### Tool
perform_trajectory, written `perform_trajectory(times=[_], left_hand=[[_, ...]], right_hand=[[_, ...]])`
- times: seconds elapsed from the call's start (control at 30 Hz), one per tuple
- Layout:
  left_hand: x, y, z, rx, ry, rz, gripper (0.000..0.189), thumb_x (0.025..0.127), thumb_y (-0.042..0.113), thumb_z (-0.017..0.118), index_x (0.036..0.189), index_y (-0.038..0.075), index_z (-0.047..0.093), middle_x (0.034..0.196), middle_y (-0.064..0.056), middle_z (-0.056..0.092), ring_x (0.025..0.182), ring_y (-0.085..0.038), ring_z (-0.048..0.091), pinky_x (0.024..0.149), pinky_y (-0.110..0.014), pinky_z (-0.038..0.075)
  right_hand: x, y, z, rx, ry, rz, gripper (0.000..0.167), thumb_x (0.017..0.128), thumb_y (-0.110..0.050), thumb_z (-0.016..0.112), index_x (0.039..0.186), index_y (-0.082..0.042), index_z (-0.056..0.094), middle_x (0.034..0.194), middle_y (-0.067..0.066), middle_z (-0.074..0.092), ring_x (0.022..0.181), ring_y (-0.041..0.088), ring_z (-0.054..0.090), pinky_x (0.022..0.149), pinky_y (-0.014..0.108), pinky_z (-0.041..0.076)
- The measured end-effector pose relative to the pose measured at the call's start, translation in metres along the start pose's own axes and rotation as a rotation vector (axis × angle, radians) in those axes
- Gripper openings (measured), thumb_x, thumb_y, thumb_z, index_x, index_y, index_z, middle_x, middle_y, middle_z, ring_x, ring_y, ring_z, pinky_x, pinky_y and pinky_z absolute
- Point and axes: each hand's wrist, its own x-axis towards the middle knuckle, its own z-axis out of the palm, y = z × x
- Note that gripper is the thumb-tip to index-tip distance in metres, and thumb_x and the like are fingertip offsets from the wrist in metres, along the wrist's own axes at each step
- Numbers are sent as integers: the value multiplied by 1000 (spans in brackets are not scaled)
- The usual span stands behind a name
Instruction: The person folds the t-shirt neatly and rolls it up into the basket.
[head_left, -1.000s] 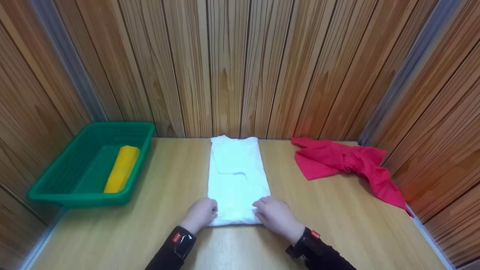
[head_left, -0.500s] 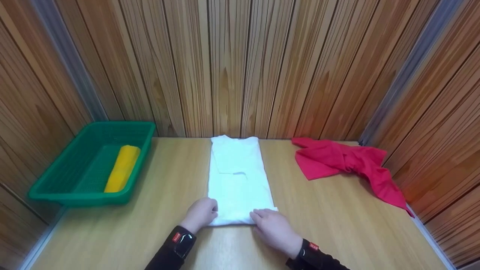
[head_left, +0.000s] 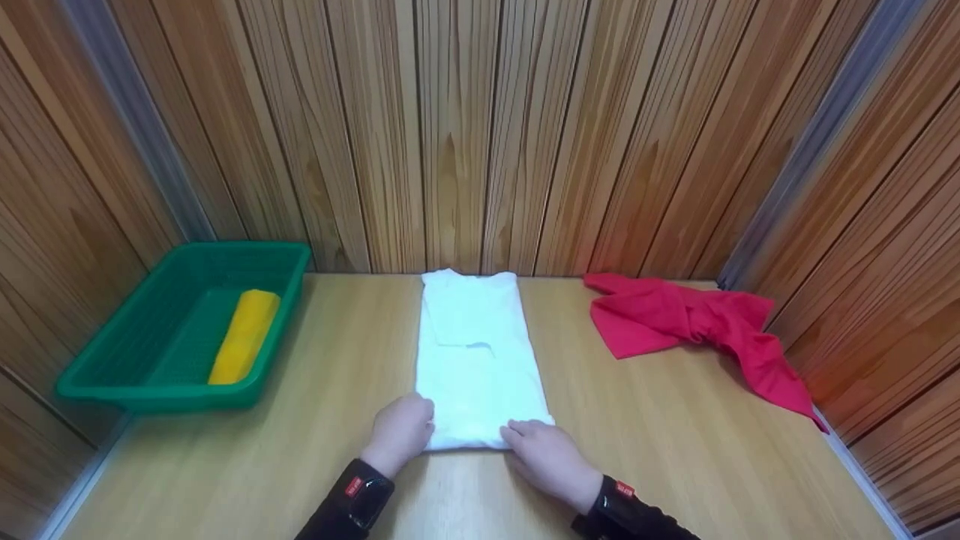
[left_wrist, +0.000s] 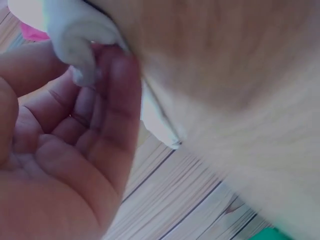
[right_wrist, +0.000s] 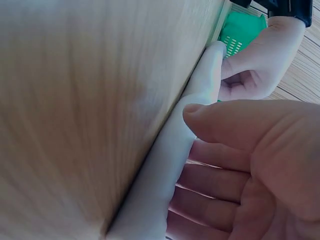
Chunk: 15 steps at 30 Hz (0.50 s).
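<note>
A white shirt point(head_left: 480, 367), folded into a long rectangle, lies flat in the middle of the table in the head view. At its near left corner my left hand point(head_left: 403, 429) pinches the fabric. The left wrist view shows a curled roll of the white edge between the thumb and fingers of that hand point(left_wrist: 75, 135). My right hand point(head_left: 551, 457) grips the near edge by the right corner. In the right wrist view its thumb presses on the shirt point(right_wrist: 155, 165), and the fingers of the right hand point(right_wrist: 240, 170) lie partly hidden along the cloth.
A green basket point(head_left: 161, 397) stands at the left on the table point(head_left: 337, 337), with a rolled or folded yellow cloth point(head_left: 245, 337) in it. A crumpled red cloth point(head_left: 675, 315) lies at the right. Wood-panelled walls point(head_left: 465, 135) enclose the table's back and sides.
My right hand has moved down from the shirt's right side to its near edge. The near right corner now spreads a little further right. My left hand has barely moved.
</note>
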Motion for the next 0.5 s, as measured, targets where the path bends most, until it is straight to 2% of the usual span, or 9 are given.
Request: perform_trajectory(times=[0.13,0.2,0.33,0.5], left_hand=[[-4,9,-4,152,108,51,18,81,8,74,72,6,59,68,-3,51,59,-20,51,50,-33,44],[-7,14,-6,194,137,85,16,82,9,74,74,5,61,68,-3,52,59,-19,52,51,-31,44],[-16,23,-7,237,119,143,12,81,4,73,75,6,62,67,-2,54,59,-17,52,51,-29,44],[-27,28,0,317,61,170,11,78,-4,71,79,5,65,72,-5,59,64,-19,57,55,-29,49]], right_hand=[[1,1,-1,17,-21,21,33,89,-10,69,121,-2,67,118,17,67,105,32,65,87,45,53],[1,1,-1,24,-34,28,34,90,-11,69,122,-2,66,119,17,67,106,32,65,87,45,53],[2,2,-1,33,-46,30,34,90,-11,69,123,-3,66,120,17,67,106,32,64,88,45,52],[2,3,0,31,-42,22,32,90,-11,69,121,-3,67,119,17,67,105,31,65,87,45,53]])
